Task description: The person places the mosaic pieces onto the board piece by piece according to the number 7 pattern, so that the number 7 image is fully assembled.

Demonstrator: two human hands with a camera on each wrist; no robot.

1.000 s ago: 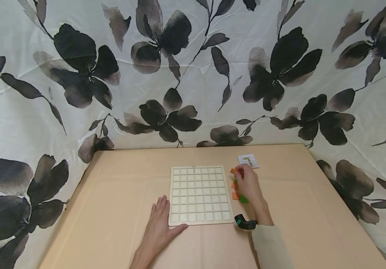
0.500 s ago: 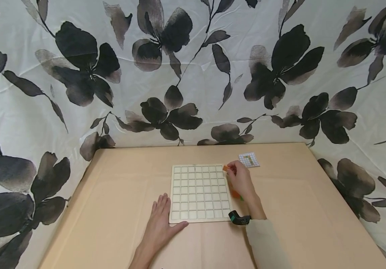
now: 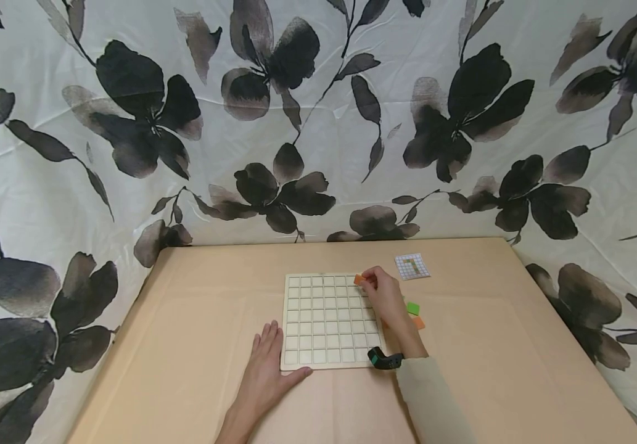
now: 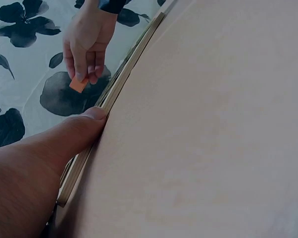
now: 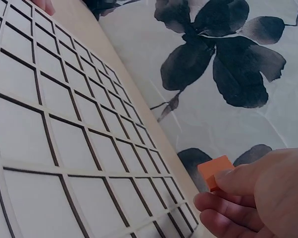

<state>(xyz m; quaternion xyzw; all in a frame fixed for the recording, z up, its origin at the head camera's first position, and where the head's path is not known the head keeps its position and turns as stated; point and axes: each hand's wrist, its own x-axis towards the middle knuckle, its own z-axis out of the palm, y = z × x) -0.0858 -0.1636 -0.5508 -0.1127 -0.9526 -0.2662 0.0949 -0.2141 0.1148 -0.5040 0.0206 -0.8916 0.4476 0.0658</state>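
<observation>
In the head view, a pale wooden board [image 3: 326, 320] with a grid of square recesses lies on the table. My right hand [image 3: 386, 299] pinches a small orange square tile [image 3: 359, 279] between thumb and fingers, over the board's far right corner. The right wrist view shows this orange tile [image 5: 217, 171] held above the grid, with a gap beneath it. My left hand [image 3: 263, 373] rests at the board's near left corner, fingers straight along its left side. Its thumb [image 4: 92, 116] touches the board's near edge in the left wrist view.
Right of the board lie a green tile [image 3: 413, 308] and another orange tile [image 3: 419, 322], partly behind my right forearm. A small card [image 3: 412, 266] printed with a coloured grid pattern lies beyond them. A floral cloth [image 3: 362, 123] hangs behind the table [image 3: 201, 296].
My right hand has carried the orange tile leftward from beside the board to above its far right corner. The tiles at the right now show more. My left hand has stayed put.
</observation>
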